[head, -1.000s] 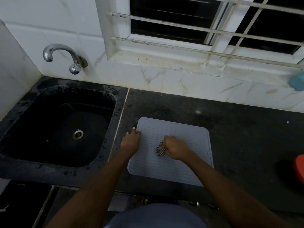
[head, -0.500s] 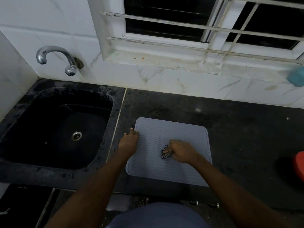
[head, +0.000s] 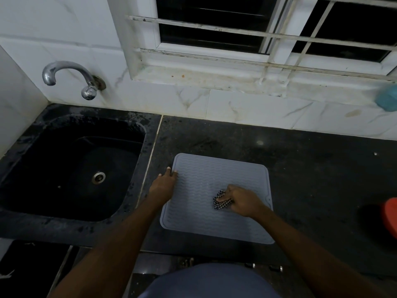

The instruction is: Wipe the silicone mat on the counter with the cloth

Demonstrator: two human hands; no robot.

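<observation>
Where the black sink (head: 25, 214) occupies the left of the scene, one basin is present, with one metal drain (head: 98, 177) at its floor and one chrome tap (head: 71, 79) mounted on the white tiled wall above it. Water spotting is visible on the sink rim.

One silicone mat (head: 206, 224) lies flat on the dark counter (head: 318, 181), just right of the seam between sink and counter. It is pale grey-blue, roughly square with rounded corners, has a raised border, and carries rows of wavy ridges across its face. A small notch shows on its right edge.

The left hand (head: 163, 186) rests palm down on the mat's left edge near the far corner, fingers extended and flat; it grips nothing and presses on the border.

One cloth (head: 221, 203), black-and-white checked and bunched into a small wad, sits on the right-centre of the mat. The right hand (head: 242, 202) is closed around it, fingers curled over the wad and pressing it against the ridged surface.

One barred window (head: 268, 29) is set above the counter, its sill stained. At the right margin, one teal object (head: 387, 99) sits against the wall and one red object (head: 390, 216) stands on the counter; both are cut off by the frame and cannot be identified.
</observation>
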